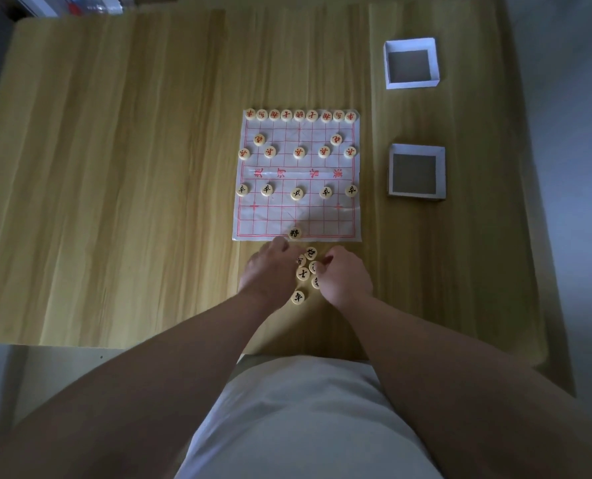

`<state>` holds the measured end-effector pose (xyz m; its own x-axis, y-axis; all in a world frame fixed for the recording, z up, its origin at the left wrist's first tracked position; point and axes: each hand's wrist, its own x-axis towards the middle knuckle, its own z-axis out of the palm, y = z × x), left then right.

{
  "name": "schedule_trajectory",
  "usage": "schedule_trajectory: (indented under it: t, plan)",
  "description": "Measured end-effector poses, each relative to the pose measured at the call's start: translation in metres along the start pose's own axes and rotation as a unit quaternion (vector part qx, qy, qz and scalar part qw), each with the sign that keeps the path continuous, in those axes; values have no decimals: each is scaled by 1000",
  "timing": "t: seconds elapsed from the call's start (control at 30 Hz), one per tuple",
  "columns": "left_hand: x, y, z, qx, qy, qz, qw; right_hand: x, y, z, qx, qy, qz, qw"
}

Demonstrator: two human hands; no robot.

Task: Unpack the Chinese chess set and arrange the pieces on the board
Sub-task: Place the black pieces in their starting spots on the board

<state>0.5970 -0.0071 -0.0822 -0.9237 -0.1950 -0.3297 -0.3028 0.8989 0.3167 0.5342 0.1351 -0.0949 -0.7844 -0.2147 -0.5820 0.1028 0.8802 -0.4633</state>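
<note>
A white paper board [277, 216] with a red grid lies flat on the wooden table. Red-lettered pieces [299, 115] fill its far rows. Several black soldiers [297, 193] line one near row, and a black general [295, 233] sits on the near edge line. Several loose black-lettered pieces [302, 274] lie in a pile on the table just below the board. My left hand [268, 271] rests at the pile's left, fingers curled down. My right hand [346, 274] is at the pile's right, fingertips pinched on a piece that is mostly hidden.
Two open white box halves stand right of the board, one far [387, 63] and one nearer [391, 169]. The table's near edge [115, 345] runs just in front of my body. My forearms cross the near part of the table.
</note>
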Motion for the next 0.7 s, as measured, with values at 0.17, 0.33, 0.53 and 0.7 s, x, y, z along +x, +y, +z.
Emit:
schedule_trajectory:
  t: [0.17, 0.33, 0.53, 0.7]
  plan:
    - [20, 6, 4, 35, -5, 48, 998, 3, 0, -3, -17, 37, 20, 999]
    - [34, 9, 6, 33, 23, 75, 996, 3, 9, -15, -22, 66, 19, 997]
    - [41, 13, 9, 52, 17, 74, 996, 0, 12, -14, -37, 54, -16, 998]
    - [41, 8, 11, 22, 44, 90, 995, 1, 11, -12, -63, 55, -47, 995]
